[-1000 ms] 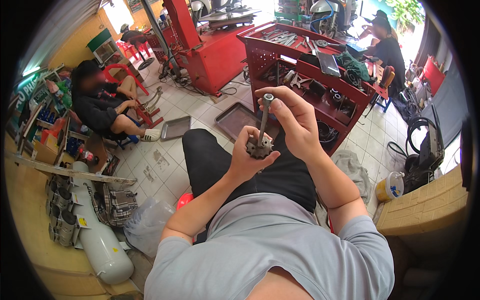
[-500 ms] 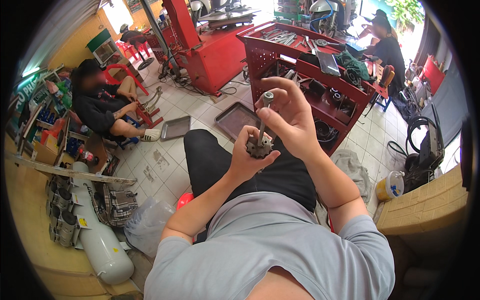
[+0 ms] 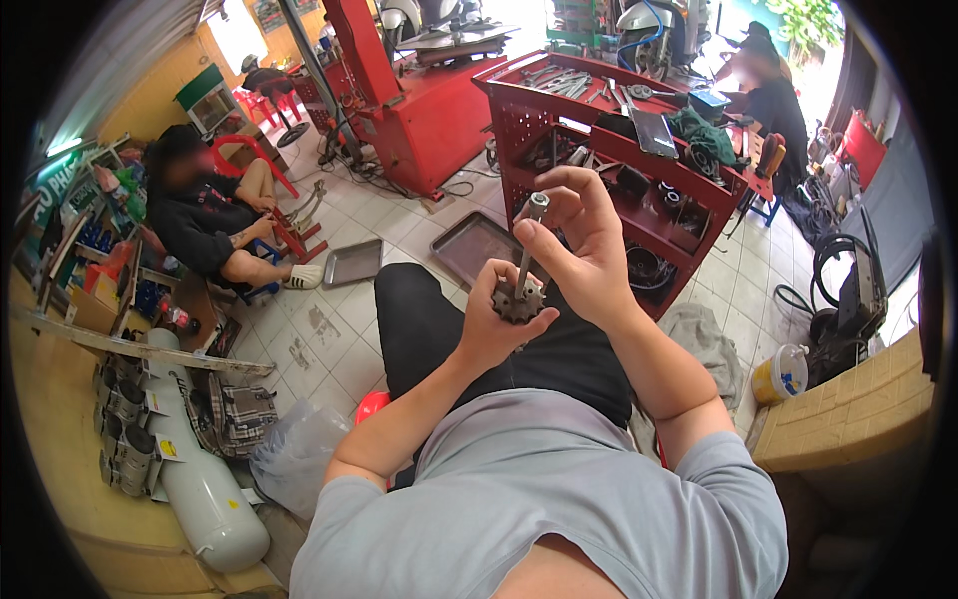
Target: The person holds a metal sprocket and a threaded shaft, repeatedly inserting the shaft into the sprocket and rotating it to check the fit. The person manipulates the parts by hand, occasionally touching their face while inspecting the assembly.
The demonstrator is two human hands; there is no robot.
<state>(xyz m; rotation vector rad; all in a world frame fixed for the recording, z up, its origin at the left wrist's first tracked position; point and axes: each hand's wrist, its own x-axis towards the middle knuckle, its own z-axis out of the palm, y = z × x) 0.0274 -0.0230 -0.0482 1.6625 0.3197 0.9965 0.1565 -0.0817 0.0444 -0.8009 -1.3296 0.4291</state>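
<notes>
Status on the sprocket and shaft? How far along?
Done: the shaft already stands in the sprocket, off the red rack. In hand: left hand cups the sprocket, right hand pinches the shaft's top end. Left: both parts are held above the lap, not set down; whether the shaft is fully seated can't be told.

Right hand (image 3: 584,250): at 1.0 s ago fingers wrapped over top end of grey metal shaft; at 0.5 s ago fingers lifted partway; now thumb and fingertips pinch shaft just below its top, cap end exposed above fingers.

Dark toothed metal sprocket with grey shaft (image 3: 519,298): shaft leaned slightly left earlier; now leans slightly right, top end toward right hand.

Left hand (image 3: 499,324): thumb shifted from sprocket rim side to across its lower teeth; grip otherwise similar.
</notes>
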